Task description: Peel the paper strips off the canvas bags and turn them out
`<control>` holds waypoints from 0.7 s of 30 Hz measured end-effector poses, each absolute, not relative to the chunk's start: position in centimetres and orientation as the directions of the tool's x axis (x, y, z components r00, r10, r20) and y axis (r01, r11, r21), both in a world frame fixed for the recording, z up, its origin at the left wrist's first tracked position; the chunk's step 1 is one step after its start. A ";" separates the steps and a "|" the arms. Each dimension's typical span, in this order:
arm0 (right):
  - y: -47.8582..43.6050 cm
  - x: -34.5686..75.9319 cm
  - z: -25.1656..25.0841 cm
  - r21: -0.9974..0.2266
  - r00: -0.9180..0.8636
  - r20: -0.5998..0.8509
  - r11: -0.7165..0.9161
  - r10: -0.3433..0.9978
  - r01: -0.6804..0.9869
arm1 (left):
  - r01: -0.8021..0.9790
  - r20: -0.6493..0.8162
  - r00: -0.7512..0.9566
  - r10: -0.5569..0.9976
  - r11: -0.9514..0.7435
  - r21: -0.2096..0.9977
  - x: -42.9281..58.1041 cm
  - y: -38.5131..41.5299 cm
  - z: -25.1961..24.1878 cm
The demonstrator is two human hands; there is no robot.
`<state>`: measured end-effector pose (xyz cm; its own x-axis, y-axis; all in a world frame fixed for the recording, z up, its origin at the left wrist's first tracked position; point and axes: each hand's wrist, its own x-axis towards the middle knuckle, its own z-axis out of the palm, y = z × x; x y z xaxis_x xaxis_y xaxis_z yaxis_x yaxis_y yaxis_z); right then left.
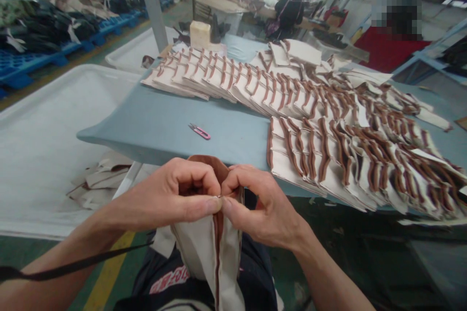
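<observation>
**Both hands pinch the trimmed edge of a soft canvas piece**

At the lower centre of the frame, the left hand (178, 194) and the right hand (255, 204) meet thumb to thumb, each closed in a pinch on the top of a cream canvas piece with brown leather-like trim (215, 248). The piece hangs down from the fingers over the person's lap, below the near edge of the blue-grey padded counter (164, 126).

The cloth looks light and limp: it drapes and folds under its own weight, so it probably needs support at two points to stay flat. The brown binding along the edge appears thicker and firmer than the canvas, and it seems the surest place to take hold, since a fingertip pinch there should not slip. Nothing about it looks fragile, though the pale canvas could crease or mark.

On the counter, in the middle of the frame, lies a small pink thread snipper (200, 131), well apart from the hands. Overlapping rows of finished cream-and-brown pieces (328, 121) fill the right and upper centre. Other people work in the upper right background.
</observation>
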<state>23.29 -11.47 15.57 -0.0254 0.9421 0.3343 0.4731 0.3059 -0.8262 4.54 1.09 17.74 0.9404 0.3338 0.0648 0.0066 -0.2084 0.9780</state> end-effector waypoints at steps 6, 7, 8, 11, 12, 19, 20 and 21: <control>-11.5 23.6 15.4 -0.762 -0.143 0.445 0.458 0.884 0.458 | -0.105 0.207 0.946 0.250 -0.368 0.924 3.1 1.9 17.2; -11.6 23.5 15.5 -0.740 -0.149 0.474 0.484 0.868 0.467 | -0.120 0.226 0.943 0.242 -0.387 0.914 2.9 1.9 17.2; -11.7 23.4 15.5 -0.724 -0.157 0.497 0.507 0.854 0.468 | -0.132 0.240 0.942 0.236 -0.399 0.908 2.7 1.8 17.3; -11.9 22.9 15.4 -0.722 -0.153 0.518 0.526 0.841 0.450 | -0.156 0.278 0.931 0.235 -0.434 0.887 2.7 1.2 17.4; -11.9 22.7 15.3 -0.728 -0.139 0.514 0.516 0.846 0.452 | -0.160 0.300 0.921 0.250 -0.459 0.874 2.8 0.9 17.4; -11.4 21.5 15.0 -0.643 -0.051 0.533 0.443 0.845 0.625 | -0.076 0.374 0.842 0.388 -0.601 0.796 3.6 -0.3 16.7; -11.3 21.6 15.1 -0.605 -0.074 0.544 0.452 0.836 0.656 | -0.054 0.350 0.849 0.396 -0.593 0.803 3.7 -0.2 16.7; -11.2 21.8 15.4 -0.573 -0.102 0.553 0.466 0.827 0.674 | -0.040 0.326 0.857 0.399 -0.580 0.814 3.7 0.0 16.7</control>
<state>21.82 -11.19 15.37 -0.1017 0.8268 0.5532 0.6737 0.4664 -0.5733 3.66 0.01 16.73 0.8572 0.3988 0.3258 -0.0396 -0.5798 0.8138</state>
